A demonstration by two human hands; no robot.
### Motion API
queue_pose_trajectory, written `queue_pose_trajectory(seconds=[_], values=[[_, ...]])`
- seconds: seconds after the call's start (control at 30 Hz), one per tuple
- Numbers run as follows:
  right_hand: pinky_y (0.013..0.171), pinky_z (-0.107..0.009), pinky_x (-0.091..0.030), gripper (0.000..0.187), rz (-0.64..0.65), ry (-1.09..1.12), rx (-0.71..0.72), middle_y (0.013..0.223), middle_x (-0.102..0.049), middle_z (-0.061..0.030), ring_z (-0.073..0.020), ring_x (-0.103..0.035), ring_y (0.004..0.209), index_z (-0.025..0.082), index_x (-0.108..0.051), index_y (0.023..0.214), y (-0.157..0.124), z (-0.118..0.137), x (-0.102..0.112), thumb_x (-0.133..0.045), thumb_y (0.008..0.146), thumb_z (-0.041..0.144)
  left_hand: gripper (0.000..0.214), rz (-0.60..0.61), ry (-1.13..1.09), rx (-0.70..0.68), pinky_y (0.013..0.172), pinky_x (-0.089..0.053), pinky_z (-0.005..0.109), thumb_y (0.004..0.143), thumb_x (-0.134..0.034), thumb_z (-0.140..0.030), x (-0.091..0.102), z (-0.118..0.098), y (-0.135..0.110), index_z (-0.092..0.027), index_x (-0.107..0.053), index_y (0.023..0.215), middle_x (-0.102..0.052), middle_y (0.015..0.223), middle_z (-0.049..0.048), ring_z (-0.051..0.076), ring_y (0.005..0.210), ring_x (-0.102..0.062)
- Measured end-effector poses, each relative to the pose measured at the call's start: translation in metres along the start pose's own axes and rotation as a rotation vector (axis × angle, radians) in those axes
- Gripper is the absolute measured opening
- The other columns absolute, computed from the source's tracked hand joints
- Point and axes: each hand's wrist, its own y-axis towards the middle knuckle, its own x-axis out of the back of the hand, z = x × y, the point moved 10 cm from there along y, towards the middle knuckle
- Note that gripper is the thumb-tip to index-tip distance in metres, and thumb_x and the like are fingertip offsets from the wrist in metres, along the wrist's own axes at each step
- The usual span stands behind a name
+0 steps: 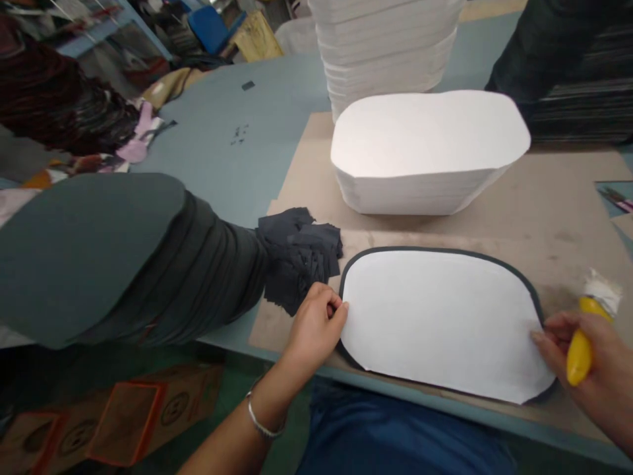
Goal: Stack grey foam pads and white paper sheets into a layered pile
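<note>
A white rounded panel (440, 323) lies on a slightly larger dark backing piece (420, 249), whose edge shows as a dark border along the top and sides. My left hand (319, 323) pinches the panel's left edge between thumb and fingers. At the right edge, the thumb and forefinger of my right hand (583, 356) grip the panel too. A brush with a yellow handle (579, 356) and pale bristles is tucked in that same hand. Just beyond my left hand lies a heap of small dark fabric pieces (299, 254).
Behind the panel stands a stack of white panels (430, 135), with a taller white stack (390, 53) farther back. A leaning stack of dark oval pieces (99, 257) is at left. Brown cardboard (554, 198) covers part of the table (208, 125). Cartons (128, 415) sit below.
</note>
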Motion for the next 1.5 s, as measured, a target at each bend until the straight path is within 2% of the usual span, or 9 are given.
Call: queue_pose_trajectory(seconds=[0.17, 0.37, 0.6, 0.8, 1.03, 1.23, 1.37, 1.43, 1.5], values=[[0.056, -0.045, -0.042, 0.037, 0.065, -0.105, -0.088, 0.082, -0.068, -0.0080, -0.0328, -0.062, 0.062, 0.036, -0.052, 0.090, 0.004, 0.006, 0.009, -0.061, 0.070, 0.066, 0.020, -0.003, -0.019, -0.003, 0.076, -0.046, 0.029, 0.087, -0.066, -0.015, 0.000, -0.002, 0.001, -0.019, -0.058, 0.069, -0.057, 0.085, 0.0008, 0.015, 0.076, -0.056], [0.060, -0.039, -0.039, 0.039, 0.065, -0.201, -0.061, 0.090, -0.068, -0.0075, -0.0293, -0.063, 0.070, 0.036, -0.052, 0.098, 0.007, -0.007, 0.008, -0.066, 0.072, 0.062, 0.022, -0.021, -0.006, -0.011, 0.080, -0.047, 0.030, 0.086, -0.069, -0.014, -0.002, -0.002, 0.002, -0.018, -0.059, 0.067, -0.054, 0.082, 0.0001, 0.015, 0.075, -0.054], [0.069, -0.043, -0.041, 0.032, -0.027, -0.045, -0.014, 0.091, -0.067, -0.0080, -0.0287, -0.062, 0.074, 0.032, -0.050, 0.095, 0.000, 0.018, 0.015, -0.065, 0.077, 0.054, 0.022, -0.041, 0.004, -0.038, 0.078, -0.046, 0.029, 0.087, -0.068, -0.017, -0.001, -0.002, 0.001, -0.019, -0.058, 0.067, -0.055, 0.080, 0.0002, 0.015, 0.074, -0.054], [0.068, -0.035, -0.045, 0.029, -0.040, 0.020, 0.076, 0.089, -0.066, -0.0061, -0.0227, -0.062, 0.071, 0.026, -0.054, 0.099, 0.000, 0.030, 0.010, -0.063, 0.083, 0.049, 0.023, -0.062, 0.041, -0.082, 0.074, -0.044, 0.029, 0.085, -0.065, -0.029, 0.002, 0.001, 0.005, -0.020, -0.058, 0.066, -0.057, 0.078, 0.0012, 0.017, 0.073, -0.056], [0.064, -0.032, -0.045, 0.020, -0.072, 0.049, 0.146, 0.084, -0.066, -0.0062, -0.0217, -0.062, 0.067, 0.024, -0.055, 0.096, 0.000, 0.041, 0.014, -0.058, 0.091, 0.043, 0.025, -0.038, 0.123, -0.036, 0.075, -0.045, 0.032, 0.081, -0.061, -0.041, 0.000, 0.009, 0.012, -0.020, -0.062, 0.067, -0.060, 0.081, 0.0027, 0.020, 0.074, -0.059], [0.065, -0.031, -0.045, 0.014, -0.061, 0.030, 0.170, 0.086, -0.067, -0.0056, -0.0218, -0.064, 0.070, 0.024, -0.053, 0.101, -0.003, 0.038, 0.004, -0.057, 0.091, 0.033, 0.030, -0.043, 0.174, -0.070, 0.076, -0.047, 0.034, 0.082, -0.055, -0.048, 0.000, 0.008, 0.011, -0.022, -0.059, 0.067, -0.060, 0.081, 0.0040, 0.021, 0.076, -0.060], [0.066, -0.032, -0.046, 0.011, -0.065, 0.005, 0.203, 0.085, -0.067, -0.0049, -0.0220, -0.065, 0.070, 0.024, -0.052, 0.101, -0.006, 0.039, -0.004, -0.052, 0.095, 0.034, 0.033, -0.025, 0.265, -0.027, 0.070, -0.049, 0.035, 0.087, -0.056, -0.053, 0.009, 0.011, 0.012, -0.021, -0.060, 0.079, -0.062, 0.078, 0.0039, 0.022, 0.071, -0.062], [0.066, -0.033, -0.046, 0.011, -0.068, -0.017, 0.217, 0.083, -0.066, -0.0045, -0.0223, -0.065, 0.070, 0.024, -0.052, 0.101, -0.006, 0.040, -0.007, -0.050, 0.097, 0.034, 0.039, -0.129, 0.330, -0.058, 0.074, -0.053, 0.038, 0.094, -0.052, -0.055, 0.019, -0.004, 0.012, -0.018, -0.063, 0.098, -0.067, 0.090, 0.0086, 0.026, 0.080, -0.067], [0.068, -0.033, -0.047, 0.012, -0.072, -0.041, 0.230, 0.086, -0.067, -0.0054, -0.0232, -0.065, 0.073, 0.024, -0.052, 0.103, -0.007, 0.042, -0.010, -0.049, 0.099, 0.034, 0.045, -0.245, 0.389, -0.253, 0.091, -0.055, 0.045, 0.101, -0.045, -0.052, 0.016, -0.043, 0.008, -0.013, -0.063, 0.117, -0.068, 0.115, 0.0177, 0.032, 0.106, -0.067]])
